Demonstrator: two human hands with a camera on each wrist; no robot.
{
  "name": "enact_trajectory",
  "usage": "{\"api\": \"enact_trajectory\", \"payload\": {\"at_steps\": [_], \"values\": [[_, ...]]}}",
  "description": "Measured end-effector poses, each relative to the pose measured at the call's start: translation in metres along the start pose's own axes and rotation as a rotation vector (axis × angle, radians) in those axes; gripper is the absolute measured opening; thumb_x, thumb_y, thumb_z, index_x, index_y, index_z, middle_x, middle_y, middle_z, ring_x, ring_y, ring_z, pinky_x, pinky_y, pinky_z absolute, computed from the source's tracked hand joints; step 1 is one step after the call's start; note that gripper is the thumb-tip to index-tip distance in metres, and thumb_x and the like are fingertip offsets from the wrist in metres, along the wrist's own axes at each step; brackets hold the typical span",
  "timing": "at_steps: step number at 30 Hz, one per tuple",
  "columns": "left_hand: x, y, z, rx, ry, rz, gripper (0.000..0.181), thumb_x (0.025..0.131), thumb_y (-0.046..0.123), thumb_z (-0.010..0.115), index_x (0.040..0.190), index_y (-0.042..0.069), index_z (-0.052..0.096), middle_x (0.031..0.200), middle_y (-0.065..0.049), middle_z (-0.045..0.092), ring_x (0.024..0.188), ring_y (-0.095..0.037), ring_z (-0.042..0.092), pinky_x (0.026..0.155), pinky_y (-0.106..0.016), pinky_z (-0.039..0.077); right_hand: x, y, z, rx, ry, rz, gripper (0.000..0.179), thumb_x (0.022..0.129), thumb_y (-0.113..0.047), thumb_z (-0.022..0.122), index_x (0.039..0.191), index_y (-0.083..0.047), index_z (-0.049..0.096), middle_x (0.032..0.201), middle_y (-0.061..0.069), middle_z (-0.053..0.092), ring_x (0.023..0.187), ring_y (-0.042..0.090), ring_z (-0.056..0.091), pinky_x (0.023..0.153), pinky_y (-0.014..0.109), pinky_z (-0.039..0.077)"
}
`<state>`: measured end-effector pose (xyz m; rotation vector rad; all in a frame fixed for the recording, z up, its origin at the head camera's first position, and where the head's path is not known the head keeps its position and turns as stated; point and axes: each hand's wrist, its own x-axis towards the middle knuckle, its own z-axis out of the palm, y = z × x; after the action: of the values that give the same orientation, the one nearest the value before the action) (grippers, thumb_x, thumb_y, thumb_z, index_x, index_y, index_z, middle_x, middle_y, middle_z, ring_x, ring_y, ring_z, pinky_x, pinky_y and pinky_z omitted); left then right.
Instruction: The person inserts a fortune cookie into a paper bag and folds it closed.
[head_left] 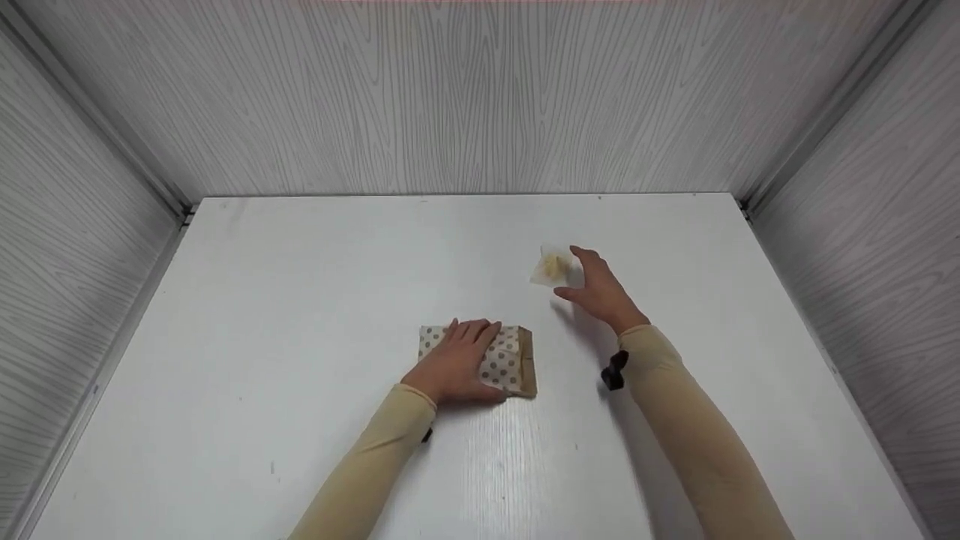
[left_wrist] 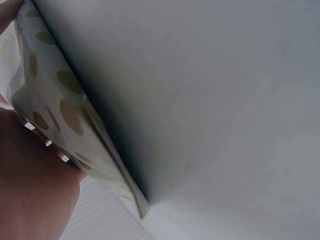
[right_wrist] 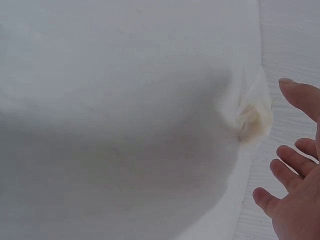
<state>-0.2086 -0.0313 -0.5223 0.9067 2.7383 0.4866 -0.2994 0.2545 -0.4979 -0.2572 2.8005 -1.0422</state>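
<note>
A white paper bag with grey-brown dots [head_left: 500,369] lies on the white desk [head_left: 300,285] under the left hand [head_left: 456,364], whose outstretched fingers rest across it. Farther back, the right hand [head_left: 604,294], thumb and fingers wide apart, is beside a small translucent packet with yellowish contents [head_left: 554,267].

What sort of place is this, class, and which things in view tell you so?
Probably an enclosed workstation or booth for tabletop handling. A white table is walled by pale wood-grain panels at the back and both sides, and a dotted packet lies on it.
</note>
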Motion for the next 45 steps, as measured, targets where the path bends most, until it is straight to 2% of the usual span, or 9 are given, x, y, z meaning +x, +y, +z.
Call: {"api": "enact_trajectory", "payload": {"at_steps": [4,8,17,28,38,42,45], "values": [[0.0,0.001,0.001,-0.01,0.012,0.011,0.111,0.073,0.066,0.073,0.156,0.011,0.024,0.153,-0.01,0.032,0.143,-0.025,0.024,0.119,-0.044,0.006,0.009,0.001,0.001,0.002,0.0,0.033,0.085,0.092,-0.031,0.071,0.156,-0.006,0.021,0.159,0.016,0.017,0.145,0.034,0.016,0.116,0.049,0.02],[0.0,0.003,0.001,-0.023,0.016,0.019,0.111,0.073,0.066,0.074,0.156,0.01,0.024,0.152,-0.011,0.033,0.142,-0.026,0.025,0.119,-0.043,0.007,0.012,0.004,0.004,-0.042,0.001,0.047,0.088,0.091,-0.032,0.072,0.156,-0.006,0.019,0.159,0.016,0.016,0.145,0.034,0.015,0.116,0.049,0.02],[0.0,0.0,0.001,-0.009,0.006,0.007,0.112,0.073,0.066,0.073,0.156,0.011,0.023,0.153,-0.01,0.032,0.143,-0.025,0.023,0.119,-0.041,0.005,0.021,0.004,0.01,-0.086,-0.022,0.028,0.099,0.09,-0.035,0.072,0.157,-0.002,0.007,0.161,0.02,0.006,0.147,0.035,0.004,0.119,0.047,0.011],[-0.003,-0.001,-0.001,-0.035,0.004,0.001,0.112,0.073,0.065,0.074,0.157,0.012,0.022,0.153,-0.01,0.031,0.143,-0.025,0.023,0.119,-0.038,0.003,0.032,0.006,0.014,-0.162,-0.039,0.064,0.097,0.088,-0.032,0.075,0.156,0.0,0.013,0.16,0.021,0.01,0.146,0.037,0.008,0.119,0.046,0.012],[-0.001,-0.001,-0.002,-0.037,-0.002,0.008,0.114,0.073,0.065,0.073,0.157,0.011,0.019,0.154,-0.009,0.031,0.144,-0.023,0.022,0.119,-0.037,0.003,0.039,-0.002,0.016,-0.338,-0.074,-0.015,0.094,0.094,-0.044,0.065,0.155,0.004,0.012,0.158,0.026,0.012,0.144,0.042,0.012,0.118,0.05,0.012],[-0.002,-0.001,-0.002,-0.039,-0.005,0.004,0.113,0.074,0.065,0.073,0.157,0.011,0.019,0.154,-0.009,0.03,0.144,-0.023,0.021,0.119,-0.036,0.002,0.037,-0.002,0.018,-0.298,-0.071,-0.013,0.088,0.096,-0.041,0.063,0.155,0.002,0.015,0.157,0.025,0.016,0.144,0.041,0.013,0.117,0.049,0.016],[-0.003,-0.001,-0.002,-0.037,-0.007,0.002,0.113,0.074,0.065,0.073,0.157,0.011,0.019,0.154,-0.01,0.03,0.144,-0.024,0.021,0.119,-0.037,0.003,0.036,0.0,0.02,-0.265,-0.063,-0.005,0.083,0.096,-0.035,0.065,0.155,0.001,0.019,0.154,0.025,0.02,0.143,0.04,0.017,0.115,0.049,0.023]]}}
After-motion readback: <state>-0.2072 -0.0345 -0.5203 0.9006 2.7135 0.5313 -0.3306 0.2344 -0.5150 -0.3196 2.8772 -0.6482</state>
